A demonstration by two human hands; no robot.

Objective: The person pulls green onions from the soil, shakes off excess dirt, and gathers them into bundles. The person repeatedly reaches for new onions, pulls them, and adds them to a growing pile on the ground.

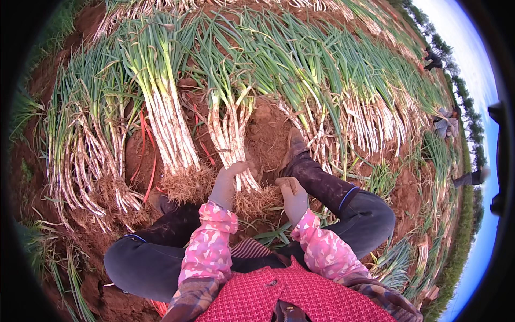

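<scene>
My left hand [228, 183], in a soiled light glove, is closed around the white stalks of a small bunch of long green onions [229, 137] lying on the soil between my legs. Its brown roots [255, 201] spread between my two hands. My right hand [290, 193], gloved too, is beside the roots on the right with its fingers curled; whether it pinches anything cannot be told. Left of this bunch lies a thicker, neatly aligned bunch of long green onions [167, 120], its bushy roots near my left forearm.
Loose onions [84, 161] lie at the left, and rows of them [370, 116] reach to the right. Red ties [149, 149] lie on the soil by the thick bunch. My boot [295, 149] stands right of the small bunch. Several people [445, 122] are far off at the right.
</scene>
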